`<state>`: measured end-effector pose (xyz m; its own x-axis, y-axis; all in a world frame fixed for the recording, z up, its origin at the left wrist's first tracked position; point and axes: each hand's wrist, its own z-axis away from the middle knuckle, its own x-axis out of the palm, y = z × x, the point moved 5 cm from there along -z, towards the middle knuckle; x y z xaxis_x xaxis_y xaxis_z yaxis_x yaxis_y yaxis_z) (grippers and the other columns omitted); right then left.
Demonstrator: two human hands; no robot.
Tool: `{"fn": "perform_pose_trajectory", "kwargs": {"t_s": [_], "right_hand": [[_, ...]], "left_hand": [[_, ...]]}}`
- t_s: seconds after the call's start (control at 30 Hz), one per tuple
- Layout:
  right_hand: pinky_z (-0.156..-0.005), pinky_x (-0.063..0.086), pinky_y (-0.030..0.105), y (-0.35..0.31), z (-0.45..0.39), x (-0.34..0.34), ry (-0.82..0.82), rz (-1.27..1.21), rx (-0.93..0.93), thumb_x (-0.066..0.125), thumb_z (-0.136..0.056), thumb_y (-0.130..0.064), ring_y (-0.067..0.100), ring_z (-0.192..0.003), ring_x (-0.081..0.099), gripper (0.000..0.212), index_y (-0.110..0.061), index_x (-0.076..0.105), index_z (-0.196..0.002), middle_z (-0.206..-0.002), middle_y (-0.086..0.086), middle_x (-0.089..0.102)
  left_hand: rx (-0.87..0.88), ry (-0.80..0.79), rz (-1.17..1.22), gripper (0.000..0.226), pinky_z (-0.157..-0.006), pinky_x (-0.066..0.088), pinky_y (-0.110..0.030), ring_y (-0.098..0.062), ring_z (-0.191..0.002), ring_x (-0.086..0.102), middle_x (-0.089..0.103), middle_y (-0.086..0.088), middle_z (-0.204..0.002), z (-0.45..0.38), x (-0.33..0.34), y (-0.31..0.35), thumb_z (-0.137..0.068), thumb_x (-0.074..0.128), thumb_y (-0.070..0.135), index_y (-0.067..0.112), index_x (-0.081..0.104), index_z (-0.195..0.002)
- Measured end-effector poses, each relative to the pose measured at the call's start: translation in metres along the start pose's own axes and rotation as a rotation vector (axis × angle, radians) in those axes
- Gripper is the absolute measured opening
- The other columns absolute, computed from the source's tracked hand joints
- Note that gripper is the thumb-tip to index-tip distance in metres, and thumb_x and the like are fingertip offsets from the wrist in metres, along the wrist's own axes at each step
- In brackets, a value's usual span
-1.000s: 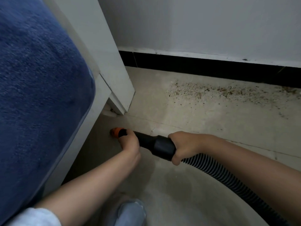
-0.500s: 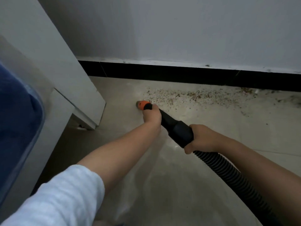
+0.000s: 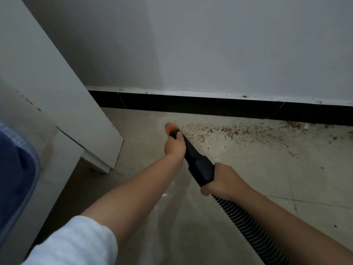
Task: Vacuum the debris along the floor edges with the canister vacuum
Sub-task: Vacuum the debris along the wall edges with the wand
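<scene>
Hose (image 3: 248,224): one ribbed black length, seen running in from the lower right.
Right hand (image 3: 222,179): one; the hose cuff is gripped, fingers wrapped round it.
Left hand (image 3: 174,146): one; the black nozzle (image 3: 188,150) is held, fingers curled round it near its orange tip (image 3: 170,128).
Debris (image 3: 229,131): one scattered brown band, spread along the black skirting (image 3: 210,106), just right of the tip.

Left: tall white wooden panel (image 3: 63,104) stands on the beige tiled floor (image 3: 267,178).
Ahead: black skirting board (image 3: 210,106) bounds the floor.
Right: open floor, strewn brown debris (image 3: 235,131).
</scene>
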<state>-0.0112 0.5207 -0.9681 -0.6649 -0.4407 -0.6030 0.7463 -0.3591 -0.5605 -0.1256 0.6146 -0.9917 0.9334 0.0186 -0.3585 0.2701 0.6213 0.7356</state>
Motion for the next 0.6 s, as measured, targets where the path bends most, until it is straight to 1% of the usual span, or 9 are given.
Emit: {"fn": "perform_pose_trajectory", "kwargs": {"t_s": [0.17, 0.27, 0.37, 0.47, 0.6], "right_hand": [[-0.044, 0.03, 0.019, 0.009, -0.001, -0.013, 0.029, -0.022, 0.052, 0.071, -0.071, -0.016, 0.008, -0.059, 0.045, 0.036, -0.02, 0.035, -0.071, -0.074, -0.003, 0.044], [-0.043, 0.03, 0.018, 0.017, -0.004, -0.02, 0.051, -0.068, 0.074, 0.072, -0.07, -0.014, 0.008, -0.059, 0.045, 0.036, -0.02, 0.036, -0.072, -0.074, -0.003, 0.044], [-0.041, 0.03, 0.015, 0.02, -0.007, -0.022, 0.036, -0.088, 0.067, 0.072, -0.07, -0.014, 0.006, -0.06, 0.045, 0.036, -0.021, 0.036, -0.072, -0.075, -0.003, 0.044], [-0.045, 0.033, 0.018, 0.018, -0.012, -0.023, 0.011, -0.078, 0.063, 0.072, -0.07, -0.016, 0.007, -0.062, 0.046, 0.037, -0.022, 0.036, -0.073, -0.077, -0.004, 0.045], [-0.047, 0.035, 0.02, 0.009, -0.016, -0.026, -0.029, -0.094, 0.034, 0.073, -0.069, -0.015, 0.009, -0.063, 0.047, 0.035, -0.021, 0.039, -0.072, -0.076, -0.003, 0.046]], "left_hand": [[-0.023, -0.064, 0.033, 0.047, -0.097, 0.046, -0.041, -0.032, -0.113, 0.052, 0.052, -0.017, -0.125, 0.005, 0.016, 0.014, -0.101, 0.031, 0.035, 0.001, 0.042, -0.131], [-0.002, -0.097, 0.039, 0.045, -0.096, 0.047, -0.04, -0.031, -0.112, 0.052, 0.052, -0.016, -0.125, 0.005, 0.027, 0.02, -0.101, 0.032, 0.034, 0.003, 0.041, -0.132], [0.023, -0.117, 0.06, 0.043, -0.097, 0.045, -0.042, -0.032, -0.115, 0.05, 0.049, -0.016, -0.129, 0.004, 0.034, 0.018, -0.1, 0.035, 0.031, 0.006, 0.037, -0.135], [0.034, -0.106, 0.089, 0.043, -0.1, 0.044, -0.044, -0.033, -0.117, 0.05, 0.049, -0.016, -0.13, 0.001, 0.031, 0.018, -0.099, 0.037, 0.031, 0.006, 0.038, -0.134], [0.03, -0.053, 0.136, 0.043, -0.099, 0.044, -0.045, -0.034, -0.115, 0.051, 0.051, -0.017, -0.128, -0.003, 0.023, 0.02, -0.099, 0.039, 0.031, 0.004, 0.041, -0.132]]}}
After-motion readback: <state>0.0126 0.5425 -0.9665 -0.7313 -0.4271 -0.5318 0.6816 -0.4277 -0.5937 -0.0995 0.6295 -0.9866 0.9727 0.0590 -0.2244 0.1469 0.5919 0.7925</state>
